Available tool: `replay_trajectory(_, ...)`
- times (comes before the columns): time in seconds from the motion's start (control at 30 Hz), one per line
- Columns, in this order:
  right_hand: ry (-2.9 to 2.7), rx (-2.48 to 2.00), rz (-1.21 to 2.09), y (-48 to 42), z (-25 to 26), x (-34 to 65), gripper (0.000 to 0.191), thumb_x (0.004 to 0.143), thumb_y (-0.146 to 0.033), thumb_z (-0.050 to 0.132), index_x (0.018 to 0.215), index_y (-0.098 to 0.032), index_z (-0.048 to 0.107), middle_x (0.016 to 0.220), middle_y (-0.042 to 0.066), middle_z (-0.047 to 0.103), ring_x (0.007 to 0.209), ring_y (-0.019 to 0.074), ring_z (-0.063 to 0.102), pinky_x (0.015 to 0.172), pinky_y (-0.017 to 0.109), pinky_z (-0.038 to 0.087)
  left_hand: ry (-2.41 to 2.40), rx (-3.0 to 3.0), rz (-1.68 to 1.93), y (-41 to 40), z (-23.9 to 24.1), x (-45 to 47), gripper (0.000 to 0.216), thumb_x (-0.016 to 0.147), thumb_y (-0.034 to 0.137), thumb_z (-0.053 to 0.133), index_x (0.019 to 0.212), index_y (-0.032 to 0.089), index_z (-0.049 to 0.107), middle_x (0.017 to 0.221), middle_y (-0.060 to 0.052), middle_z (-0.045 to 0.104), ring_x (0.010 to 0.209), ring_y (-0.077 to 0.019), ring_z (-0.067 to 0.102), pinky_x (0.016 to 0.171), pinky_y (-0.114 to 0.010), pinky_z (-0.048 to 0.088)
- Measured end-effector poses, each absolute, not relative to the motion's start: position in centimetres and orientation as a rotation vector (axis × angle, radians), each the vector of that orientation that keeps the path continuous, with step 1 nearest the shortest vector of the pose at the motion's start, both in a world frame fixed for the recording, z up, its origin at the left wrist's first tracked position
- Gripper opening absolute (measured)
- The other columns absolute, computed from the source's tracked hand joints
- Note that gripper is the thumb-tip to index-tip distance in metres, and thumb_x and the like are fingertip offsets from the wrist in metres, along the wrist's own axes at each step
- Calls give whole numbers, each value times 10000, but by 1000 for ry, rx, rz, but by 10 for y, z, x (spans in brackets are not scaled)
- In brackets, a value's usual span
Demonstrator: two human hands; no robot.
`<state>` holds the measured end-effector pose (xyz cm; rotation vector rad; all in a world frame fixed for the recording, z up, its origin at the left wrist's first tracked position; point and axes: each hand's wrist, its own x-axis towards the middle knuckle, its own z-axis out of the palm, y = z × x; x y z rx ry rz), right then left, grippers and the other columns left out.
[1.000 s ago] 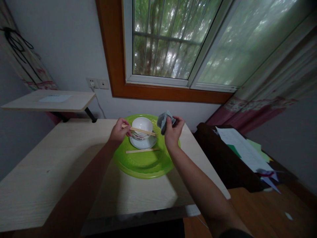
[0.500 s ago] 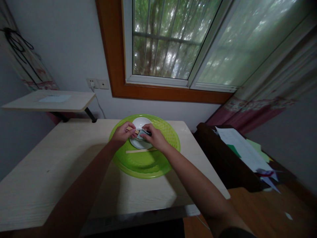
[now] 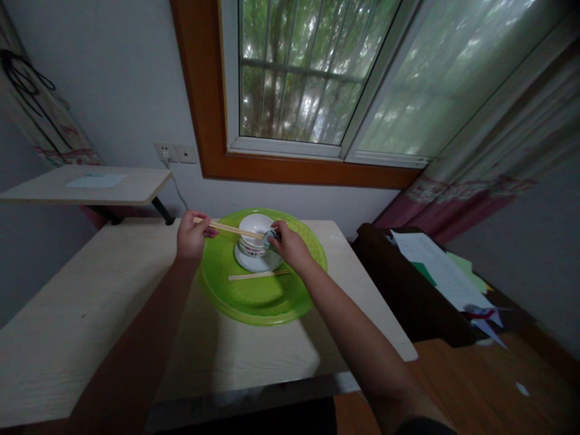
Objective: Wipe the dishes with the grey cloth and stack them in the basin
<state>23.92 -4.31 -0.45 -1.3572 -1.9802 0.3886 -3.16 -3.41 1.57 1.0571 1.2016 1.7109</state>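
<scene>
My left hand (image 3: 193, 234) is closed on one end of a pair of wooden chopsticks (image 3: 231, 229), beyond the left rim of a round green tray (image 3: 258, 305). At their other end, my right hand (image 3: 289, 244) pinches a grey-green cloth (image 3: 268, 237) around the sticks. Beneath the chopsticks stands a stack of white bowls (image 3: 252, 249) with a printed mark on the side. The stack rests on a white plate (image 3: 256, 264) in the tray. More chopsticks (image 3: 254, 277) lie in the tray in front of the plate.
The tray sits on a pale wooden desk (image 3: 122, 290) with a raised shelf (image 3: 136, 187) at the left. A window (image 3: 308, 78) and wall are behind it. To the right, papers (image 3: 439, 260) lie on a dark brown piece of furniture (image 3: 408, 296).
My left hand has moved left, away from my right hand, with the chopsticks stretched between them. My right hand has shifted slightly right with the cloth, and the bowls show more.
</scene>
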Motion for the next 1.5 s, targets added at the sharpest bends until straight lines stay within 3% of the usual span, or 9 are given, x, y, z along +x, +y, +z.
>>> replay_trajectory(0.2, -1652, -1394, 318, -42, 2, 241, 245, 847, -303, 600, 1077, -226, 574, 945, 46, 690, 827, 220, 637, 747, 327, 466, 1268, 1057, 1593, -40, 17, -63, 239, 728, 253, 701, 885, 173, 541, 649, 21, 649, 532, -112, 664, 537, -192, 526)
replay_trajectory(0.37, -1326, -1318, 312, -39, 9, 246, 295, 825, -391, 627, 1050, -209, 571, 906, 35, 669, 797, 199, 609, 743, 311, 464, 1300, 1300, 1015, -65, 24, -61, 316, 672, 317, 802, 827, 158, 578, 697, -42, 716, 660, -165, 720, 648, -255, 577)
replay_trajectory(0.57, -1261, -1307, 327, -38, 9, 247, 304, 796, -398, 640, 1022, -204, 578, 877, 23, 654, 771, 187, 575, 738, 304, 454, 1243, 1572, 550, -80, 21, -25, 246, 720, 356, 726, 785, 184, 562, 719, -28, 732, 711, -199, 733, 666, -296, 574)
replay_trajectory(0.83, -1311, -1318, 392, -38, 8, 245, 318, 790, -394, 638, 1042, -210, 581, 886, 23, 658, 791, 197, 595, 744, 308, 462, 1288, 2021, 219, -64, -11, 3, 82, 719, 213, 594, 792, 198, 558, 688, 6, 704, 670, -175, 697, 588, -245, 463)
replay_trajectory(1.03, -1352, -1311, 400, -38, 6, 244, 320, 795, -412, 633, 1040, -214, 578, 889, 21, 658, 787, 195, 594, 736, 306, 463, 1316, 2330, -47, -64, -22, 6, 183, 695, 135, 595, 861, 184, 654, 791, -26, 717, 722, -161, 641, 617, -243, 401)
replay_trajectory(1.23, -1383, -1309, 451, -38, 4, 244, 308, 797, -407, 634, 1034, -219, 576, 889, 15, 660, 800, 191, 607, 737, 301, 467, 1349, 2490, -125, -58, -35, 4, 221, 727, 159, 571, 907, 191, 696, 896, -59, 730, 793, -189, 641, 643, -261, 401)
replay_trajectory(1.5, -1394, -1290, 453, -36, 1, 243, 298, 803, -396, 635, 1038, -220, 584, 899, 12, 653, 798, 186, 595, 735, 298, 460, 1299, 2553, -357, -59, -11, -3, 222, 738, 206, 648, 938, 200, 744, 1018, -92, 736, 951, -245, 669, 788, -301, 480)
